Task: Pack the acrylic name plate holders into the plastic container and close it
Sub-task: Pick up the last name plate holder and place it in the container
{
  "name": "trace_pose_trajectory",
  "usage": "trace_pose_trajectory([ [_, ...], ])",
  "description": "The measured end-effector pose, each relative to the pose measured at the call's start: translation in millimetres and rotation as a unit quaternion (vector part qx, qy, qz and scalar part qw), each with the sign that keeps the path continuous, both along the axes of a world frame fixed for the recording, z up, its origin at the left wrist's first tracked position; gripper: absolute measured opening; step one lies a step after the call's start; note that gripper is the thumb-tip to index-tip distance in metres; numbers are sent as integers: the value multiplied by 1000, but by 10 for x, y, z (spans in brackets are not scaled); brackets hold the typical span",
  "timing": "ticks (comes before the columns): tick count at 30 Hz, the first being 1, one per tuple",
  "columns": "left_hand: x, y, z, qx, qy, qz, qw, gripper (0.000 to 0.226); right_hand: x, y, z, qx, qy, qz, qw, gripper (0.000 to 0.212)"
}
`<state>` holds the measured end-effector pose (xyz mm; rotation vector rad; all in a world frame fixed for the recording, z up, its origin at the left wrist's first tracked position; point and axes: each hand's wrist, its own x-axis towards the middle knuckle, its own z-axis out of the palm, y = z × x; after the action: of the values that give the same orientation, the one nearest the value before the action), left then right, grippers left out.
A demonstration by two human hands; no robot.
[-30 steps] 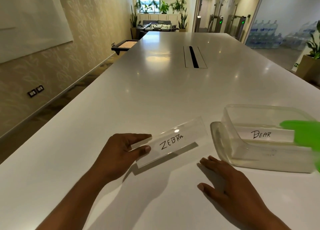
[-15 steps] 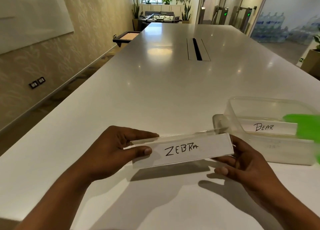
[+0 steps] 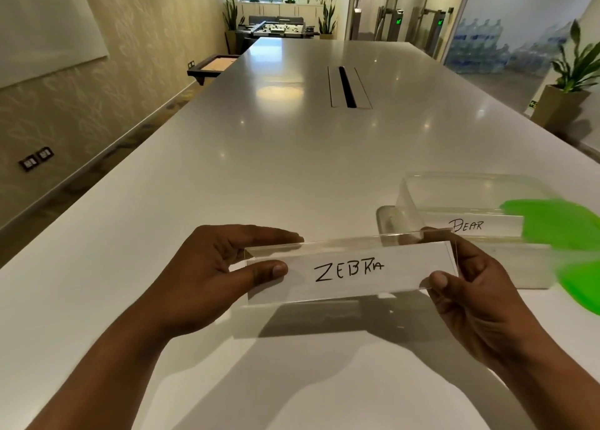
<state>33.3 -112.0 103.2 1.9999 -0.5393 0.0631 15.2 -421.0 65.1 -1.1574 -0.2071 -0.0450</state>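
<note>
ZEBRA holder, held at lower centre of frame.
Our left hand (image 3: 207,277) and right hand (image 3: 470,293) each pinched one end of the ZEBRA holder (image 3: 352,272); plastic container (image 3: 431,199) at right held the BEAR holder (image 3: 477,226).

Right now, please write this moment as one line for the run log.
stage: packing | left hand: holds ZEBRA holder | right hand: holds its other end | container: open, BEAR holder inside

zebra name plate holder (image 3: 352,272) held above table (image 3: 292,157), left of plastic container (image 3: 470,189); bear name plate holder (image 3: 477,226) inside container.
</note>
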Motion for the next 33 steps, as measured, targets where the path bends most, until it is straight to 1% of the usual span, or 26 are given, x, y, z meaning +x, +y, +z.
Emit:
trace_pose_trajectory([
  [2,2,-54,-1,-16,-16,6,1000,30,1,1,35,26,1,-15,1000,44],
  [4,6,-99,-11,-48,-24,13,998,34,3,7,86,52,5,-31,998,42],
  [9,1,-167,-71,-100,-17,6,995,68,-9,-1,184,106,33,-79,991,37],
  [11,9,-209,-98,-119,-14,8,993,73,-9,-9,213,131,46,-89,986,36],
  [14,31,-264,-110,-140,-23,19,990,68,-9,-13,256,152,60,-95,982,36],
  [20,50,-283,-83,-143,-49,37,988,65,4,-9,319,163,66,-100,979,38],
  [24,44,-297,-55,-161,-55,33,985,63,11,-12,328,163,71,-101,979,38],
  [33,31,-277,-21,-157,-72,44,984,61,15,-29,297,153,69,-78,983,39],
])
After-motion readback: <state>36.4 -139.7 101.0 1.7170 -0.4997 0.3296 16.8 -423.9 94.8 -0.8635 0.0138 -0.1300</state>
